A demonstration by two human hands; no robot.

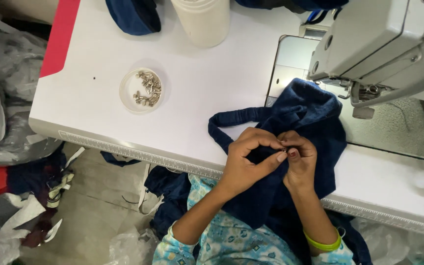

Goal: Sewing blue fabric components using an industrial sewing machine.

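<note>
On the white desk [197, 88], a dark blue fabric garment [305, 118] lies bunched at the centre-right, its narrow strap looping out toward nine o'clock. The left hand [246, 162] and right hand [298, 157] meet over the cloth, fingertips pinched together on a tiny metal piece [284, 149] too small to make out. At one o'clock from the hands stands the grey-white sewing machine [384, 44], its presser foot just beside the garment's upper edge. At ten o'clock, well apart, sits a small round clear dish [125, 91] holding little metal parts. A cream cylindrical container [202, 19] stands at twelve o'clock. A green bangle [322, 244] circles the right wrist.
</note>
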